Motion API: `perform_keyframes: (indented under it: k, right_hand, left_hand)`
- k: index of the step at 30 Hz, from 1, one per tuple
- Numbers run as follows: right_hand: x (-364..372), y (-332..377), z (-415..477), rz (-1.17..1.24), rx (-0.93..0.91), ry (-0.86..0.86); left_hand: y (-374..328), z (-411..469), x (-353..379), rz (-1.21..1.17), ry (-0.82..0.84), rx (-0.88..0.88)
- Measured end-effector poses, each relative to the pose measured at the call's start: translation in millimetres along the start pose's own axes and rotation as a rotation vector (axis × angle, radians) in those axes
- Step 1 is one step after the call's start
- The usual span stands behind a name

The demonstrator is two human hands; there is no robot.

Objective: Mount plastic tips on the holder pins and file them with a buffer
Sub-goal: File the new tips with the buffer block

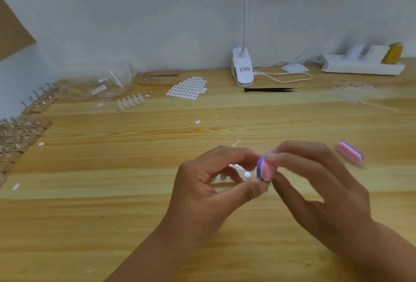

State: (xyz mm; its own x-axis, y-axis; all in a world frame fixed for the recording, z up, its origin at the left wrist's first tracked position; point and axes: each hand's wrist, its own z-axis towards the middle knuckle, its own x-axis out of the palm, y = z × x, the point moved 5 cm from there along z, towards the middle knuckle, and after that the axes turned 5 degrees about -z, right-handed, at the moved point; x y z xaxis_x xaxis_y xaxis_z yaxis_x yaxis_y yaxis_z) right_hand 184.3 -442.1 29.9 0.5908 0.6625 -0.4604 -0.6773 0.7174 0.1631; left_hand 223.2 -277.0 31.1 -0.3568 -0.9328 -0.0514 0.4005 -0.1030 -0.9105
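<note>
Nail-craft workbench, wooden desk (90,191), clip lamp (242,67), holder racks (20,133); adhesive tabs (188,87)

Clip lamp (242,67) (white), black tweezers (269,89)

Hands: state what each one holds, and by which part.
Right hand pinches the pink-and-purple buffer by its upper end. Left hand: fingertips meet at the buffer's lower end; whether they hold anything cannot be told.

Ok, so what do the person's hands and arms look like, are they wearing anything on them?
Both are bare. The left hand and right hand have no gloves, and no rings show on the visible fingers. The left forearm and right forearm are uncovered to the frame edge: no sleeves, watch or bracelet. Nails look short and plain, but blur makes that uncertain.
</note>
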Motion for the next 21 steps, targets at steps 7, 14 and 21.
perform_keyframes:
  k: [7,14,21]
  right_hand:
    - [-2,1,1,-0.017,0.041,-0.034]
    - [0,-17,2,0.007,0.163,0.012]
    - [5,-21,1,0.02,0.164,0.095]
  left_hand:
    - [2,1,1,0.007,-0.016,0.007]
    - [2,1,-2,-0.025,-0.041,-0.008]
    - [3,-2,-2,0.088,-0.066,-0.005]
